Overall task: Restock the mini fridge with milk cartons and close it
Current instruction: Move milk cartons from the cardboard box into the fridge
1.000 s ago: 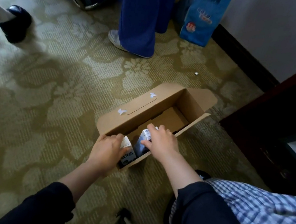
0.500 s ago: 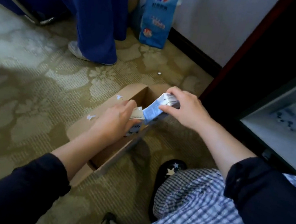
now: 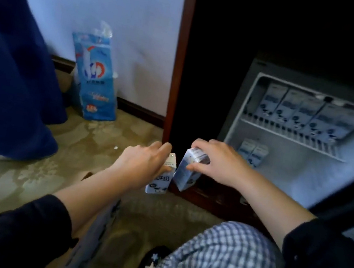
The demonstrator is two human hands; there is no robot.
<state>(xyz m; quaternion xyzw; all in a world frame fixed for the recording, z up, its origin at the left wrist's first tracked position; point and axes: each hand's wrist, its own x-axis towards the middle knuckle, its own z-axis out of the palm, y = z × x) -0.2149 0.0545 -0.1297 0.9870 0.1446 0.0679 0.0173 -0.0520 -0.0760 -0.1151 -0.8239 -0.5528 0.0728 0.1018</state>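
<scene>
White-and-blue cardboard milk carton (image 3: 160, 181) gripped by left hand (image 3: 141, 163); second carton (image 3: 185, 174) (tilted) gripped by right hand (image 3: 217, 163); open white mini fridge (image 3: 299, 174) at 2 o'clock.

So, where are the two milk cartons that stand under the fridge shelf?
In the head view the two milk cartons stand side by side at the left of the mini fridge, under its wire shelf, just beyond the right hand.

Left grip (image 3: 141, 163) holds a small blue-and-white milk carton (image 3: 160, 183) upright, while right grip (image 3: 220, 163) clasps a second, tilted blue-and-white carton (image 3: 184, 178) just beside it, both in front of the open white-lined mini fridge (image 3: 236, 110). Inside, a row of matching cartons (image 3: 302, 114) lines the white wire shelf (image 3: 286, 137), and two more cartons (image 3: 253, 151) stand below it.
</scene>
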